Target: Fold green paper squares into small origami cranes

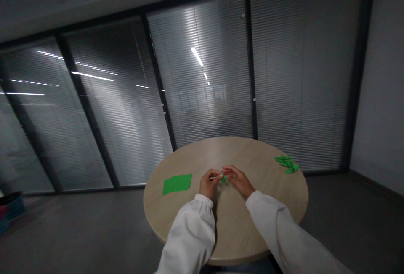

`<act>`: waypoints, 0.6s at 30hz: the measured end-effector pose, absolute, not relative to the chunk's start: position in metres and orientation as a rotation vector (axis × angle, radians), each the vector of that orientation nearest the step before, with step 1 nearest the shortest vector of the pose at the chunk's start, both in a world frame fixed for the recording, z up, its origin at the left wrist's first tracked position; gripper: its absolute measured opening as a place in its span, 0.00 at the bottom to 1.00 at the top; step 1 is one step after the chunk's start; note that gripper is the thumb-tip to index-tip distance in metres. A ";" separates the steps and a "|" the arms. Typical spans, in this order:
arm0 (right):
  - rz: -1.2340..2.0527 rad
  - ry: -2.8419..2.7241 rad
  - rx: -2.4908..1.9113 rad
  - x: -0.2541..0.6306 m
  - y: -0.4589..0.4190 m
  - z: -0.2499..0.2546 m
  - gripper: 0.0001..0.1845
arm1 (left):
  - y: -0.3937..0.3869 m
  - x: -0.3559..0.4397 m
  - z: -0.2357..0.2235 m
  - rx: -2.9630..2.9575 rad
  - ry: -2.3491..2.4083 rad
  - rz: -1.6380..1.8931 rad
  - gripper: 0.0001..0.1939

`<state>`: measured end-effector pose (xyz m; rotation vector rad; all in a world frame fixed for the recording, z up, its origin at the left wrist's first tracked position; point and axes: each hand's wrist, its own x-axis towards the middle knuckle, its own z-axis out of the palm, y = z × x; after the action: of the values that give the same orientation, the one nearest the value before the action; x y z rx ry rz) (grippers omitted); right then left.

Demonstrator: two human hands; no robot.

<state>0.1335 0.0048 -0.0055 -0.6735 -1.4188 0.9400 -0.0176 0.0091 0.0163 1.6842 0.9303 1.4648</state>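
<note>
Over the middle of the round table, a small folded green piece of paper is between my two hands. My left hand pinches it at the fingertips. My right hand is close against its other side, fingers stretched forward and slightly apart; whether its thumb touches the piece is hard to see. On the left part of the table lie flat green sheets of paper, slightly overlapping. A loose pile of several narrow folded green pieces rests near the right edge.
The round wooden table has a curved edge close to my forearms. Behind it stand glass partitions with blinds in dark frames. A dark blue bin-like container is on the floor at far left, and a plain wall is at right.
</note>
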 end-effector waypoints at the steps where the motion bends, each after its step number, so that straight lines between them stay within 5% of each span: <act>1: 0.929 -1.448 -0.683 0.134 0.005 -0.005 0.16 | 0.008 -0.017 0.016 1.692 0.931 1.466 0.09; 10: 0.934 -1.377 -0.812 0.130 0.008 -0.009 0.18 | 0.010 -0.017 0.008 1.727 0.947 1.455 0.09; 18: 0.954 -1.252 -0.850 0.132 0.010 -0.009 0.20 | 0.015 -0.012 0.002 1.527 0.807 1.286 0.25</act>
<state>0.1321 0.0102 -0.0092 -0.8499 -1.2516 0.9541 -0.0125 0.0151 0.0025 1.5266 0.8068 1.2860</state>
